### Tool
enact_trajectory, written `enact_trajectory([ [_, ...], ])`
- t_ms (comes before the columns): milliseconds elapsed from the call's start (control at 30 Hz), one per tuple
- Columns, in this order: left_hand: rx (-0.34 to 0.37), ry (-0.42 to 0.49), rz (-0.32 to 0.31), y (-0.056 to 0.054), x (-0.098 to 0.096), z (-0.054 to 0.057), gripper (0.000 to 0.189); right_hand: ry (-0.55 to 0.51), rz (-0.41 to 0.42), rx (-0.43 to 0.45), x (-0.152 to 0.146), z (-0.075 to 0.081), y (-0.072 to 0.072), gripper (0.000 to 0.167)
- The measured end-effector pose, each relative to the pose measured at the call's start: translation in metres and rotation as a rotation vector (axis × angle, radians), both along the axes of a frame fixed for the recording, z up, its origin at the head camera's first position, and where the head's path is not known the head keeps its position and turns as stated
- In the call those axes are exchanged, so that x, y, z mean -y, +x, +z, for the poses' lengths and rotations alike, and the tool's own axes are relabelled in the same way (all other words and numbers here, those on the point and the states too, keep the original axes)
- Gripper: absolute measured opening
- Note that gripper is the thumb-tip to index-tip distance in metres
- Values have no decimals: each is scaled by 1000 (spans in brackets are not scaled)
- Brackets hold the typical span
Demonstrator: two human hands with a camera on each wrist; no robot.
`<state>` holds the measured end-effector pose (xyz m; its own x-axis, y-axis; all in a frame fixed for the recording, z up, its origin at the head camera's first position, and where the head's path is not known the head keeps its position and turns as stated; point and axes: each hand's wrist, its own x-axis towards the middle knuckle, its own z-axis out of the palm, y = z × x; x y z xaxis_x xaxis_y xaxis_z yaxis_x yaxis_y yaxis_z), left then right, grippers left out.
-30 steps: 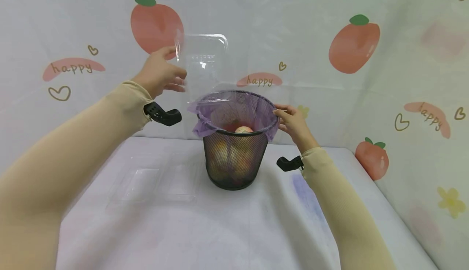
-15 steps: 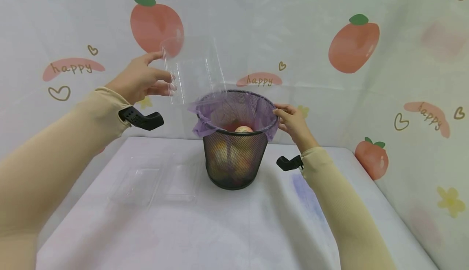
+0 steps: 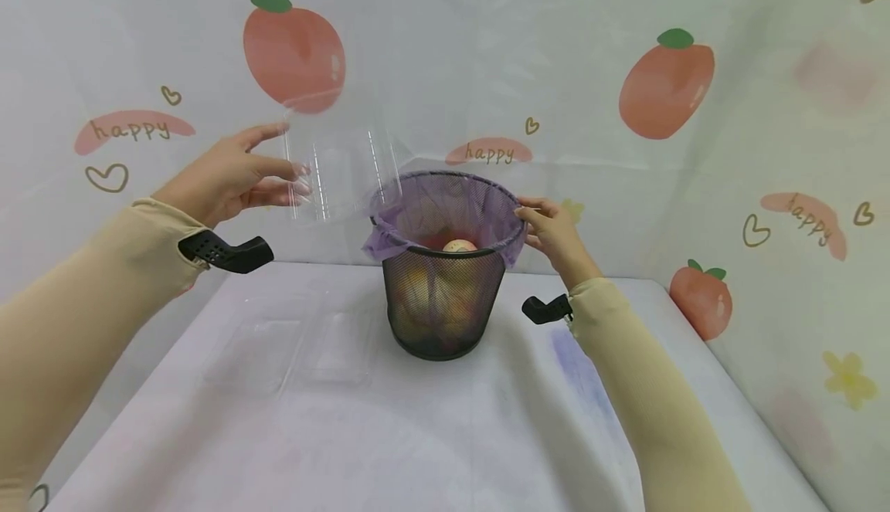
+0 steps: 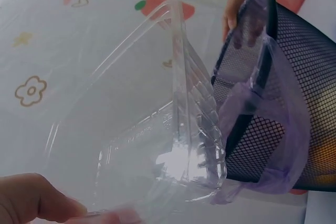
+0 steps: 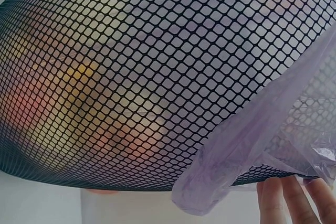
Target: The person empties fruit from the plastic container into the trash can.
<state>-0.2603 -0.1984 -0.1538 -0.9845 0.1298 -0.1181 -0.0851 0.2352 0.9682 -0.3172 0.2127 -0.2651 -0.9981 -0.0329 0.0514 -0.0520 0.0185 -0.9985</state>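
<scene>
My left hand (image 3: 232,176) pinches the side edge of a clear plastic box (image 3: 348,164), thumb and fingers showing at the edge in the left wrist view. The box hangs tilted in the air, left of a black mesh wastebasket (image 3: 445,311), its right end overlapping the basket's left rim in the head view. A purple bin bag (image 3: 385,240) lines the basket and folds over the rim. Inside lie several yellow and reddish round things, fruit-like, blurred by mesh and bag; a pale speckled one (image 3: 460,246) shows on top. My right hand (image 3: 555,234) grips the basket's right rim over the bag.
Clear plastic packaging (image 3: 253,350) lies on the white-covered table (image 3: 389,435), left of the basket; its outlines are faint. A printed cloth (image 3: 591,56) with fruit drawings hangs behind and at the right side. A black wrist mount (image 3: 229,253) juts from each sleeve.
My left hand has drawn the clear box leftward and a little down, from above the basket's left rim. The right hand keeps its grip on the rim.
</scene>
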Motion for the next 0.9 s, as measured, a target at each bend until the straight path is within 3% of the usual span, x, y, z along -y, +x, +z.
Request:
enact_trajectory([
  [400, 0, 24, -61, 15, 27, -31, 88, -1, 0, -4, 0, -1, 0, 48],
  [600, -4, -32, -92, 30, 40, -50, 86, 3, -3, -8, 0, -1, 0, 48],
  [900, 21, 81, -119, 45, 56, -82, 90, 5, 3, -11, 0, -1, 0, 49],
])
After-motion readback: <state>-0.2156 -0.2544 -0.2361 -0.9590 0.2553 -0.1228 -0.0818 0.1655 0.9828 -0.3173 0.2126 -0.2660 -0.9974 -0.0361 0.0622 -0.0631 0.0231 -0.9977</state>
